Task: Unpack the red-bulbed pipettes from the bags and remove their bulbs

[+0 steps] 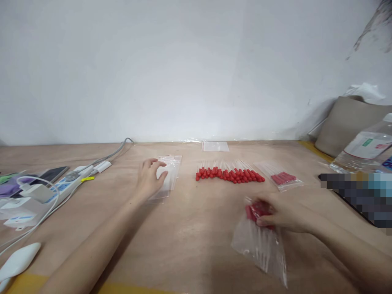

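Note:
My right hand (269,212) grips a clear zip bag (260,249) by its upper end. Several white sticks with red tips show inside that bag, the red ends up by my fingers. Over a stack of clear zip bags (171,171) on the left, my left hand (152,175) is open with fingers curved and apart; whether it touches them I cannot tell. A row of red-tipped sticks (229,174) lies loose on the table between my hands. Beyond my right hand lies another zip bag (283,177) with red-tipped sticks in it.
A white card-like rectangle (216,146) lies by the wall. On the left are a power strip (64,188) with plugs and cables, a dark phone (55,174) and a white object (20,261). A plastic bottle (363,147) and a beige bin (349,122) stand at right.

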Available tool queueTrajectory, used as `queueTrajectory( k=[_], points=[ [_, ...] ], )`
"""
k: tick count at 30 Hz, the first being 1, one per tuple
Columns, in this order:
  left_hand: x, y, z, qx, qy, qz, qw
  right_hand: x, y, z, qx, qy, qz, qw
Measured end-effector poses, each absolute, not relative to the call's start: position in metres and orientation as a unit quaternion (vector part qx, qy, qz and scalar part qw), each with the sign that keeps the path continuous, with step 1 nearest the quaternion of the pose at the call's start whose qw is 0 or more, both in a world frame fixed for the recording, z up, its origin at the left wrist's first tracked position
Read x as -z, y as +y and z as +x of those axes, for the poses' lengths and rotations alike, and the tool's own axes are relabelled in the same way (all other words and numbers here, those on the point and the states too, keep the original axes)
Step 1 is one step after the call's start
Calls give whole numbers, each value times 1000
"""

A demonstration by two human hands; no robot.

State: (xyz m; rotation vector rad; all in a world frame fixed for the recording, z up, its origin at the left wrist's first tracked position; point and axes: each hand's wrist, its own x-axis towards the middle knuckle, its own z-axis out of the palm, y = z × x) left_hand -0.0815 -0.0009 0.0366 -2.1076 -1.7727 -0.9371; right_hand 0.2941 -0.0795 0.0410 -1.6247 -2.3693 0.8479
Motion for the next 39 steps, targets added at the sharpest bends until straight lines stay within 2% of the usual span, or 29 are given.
queueTrajectory(
  k=[3, 7, 10, 12, 15, 17, 19, 23, 28, 35, 39],
  points=[
    [-38, -20, -47, 356, -515, -780, -9, -44, -78, 264, -238, -870, -421, 95],
    [-25, -43, -11, 300, -477, -773, -292, -40, -63, 227, -239, -936, -231, 117],
    [-15, -47, -3, 269, -464, -740, -407, -32, -52, 209, -196, -962, -133, 135],
    [-12, -46, -6, 269, -466, -725, -431, -26, -49, 202, -143, -967, -127, 169],
    [-12, -43, -12, 266, -501, -712, -414, -19, -54, 199, -59, -922, -294, 244],
    [-13, -41, -12, 248, -526, -710, -397, -16, -60, 199, -31, -874, -413, 255],
    [-13, -37, -10, 233, -535, -713, -389, -14, -64, 200, -55, -858, -454, 234],
    [-10, -27, 1, 186, -510, -737, -403, -9, -62, 203, -162, -877, -391, 229],
    [-11, -25, 8, 201, -496, -743, -403, -2, -50, 212, -163, -891, -317, 282],
    [-13, -26, -1, 255, -488, -562, -618, 2, -45, 218, -123, -887, -341, 286],
    [-14, -22, -3, 265, -487, -506, -661, 1, -45, 215, -79, -885, -339, 310]
  ],
)
